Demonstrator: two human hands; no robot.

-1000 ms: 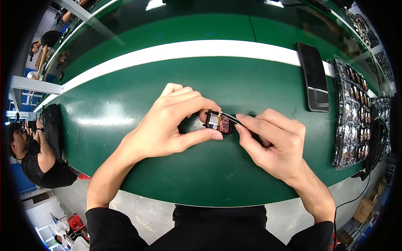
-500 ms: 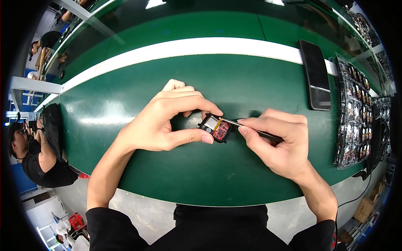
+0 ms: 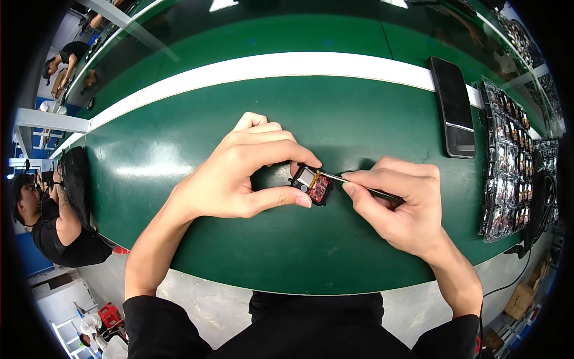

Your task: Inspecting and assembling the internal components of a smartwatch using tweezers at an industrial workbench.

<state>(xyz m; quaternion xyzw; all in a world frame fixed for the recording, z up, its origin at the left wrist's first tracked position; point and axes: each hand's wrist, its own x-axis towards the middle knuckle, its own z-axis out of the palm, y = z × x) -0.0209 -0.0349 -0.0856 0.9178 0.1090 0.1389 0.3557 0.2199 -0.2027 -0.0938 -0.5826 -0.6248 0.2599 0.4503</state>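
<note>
Near the middle of the head view my left hand (image 3: 242, 170) grips a small black-cased electronic module (image 3: 311, 184) by its edges, between thumb and index finger. Its open face shows a red circuit board, a silvery rectangular part and a yellow-orange strip between them. My right hand (image 3: 397, 200) is closed around slim dark tweezers (image 3: 382, 194) with a silvery front end. Their tip meets the module's upper edge by the yellow-orange strip; whether it pinches anything is too small to tell.
The green table (image 3: 257, 251) has a white rail (image 3: 269, 64) along its far side. A black phone (image 3: 452, 107) lies at the far right, beside clear plastic trays (image 3: 505, 167) of small parts. A black bag (image 3: 75, 185) and a seated person (image 3: 66, 230) are at the left.
The module and my left hand have shifted slightly to the right. The module looks a little more tilted, and the tweezers' tip stays at its upper edge.
</note>
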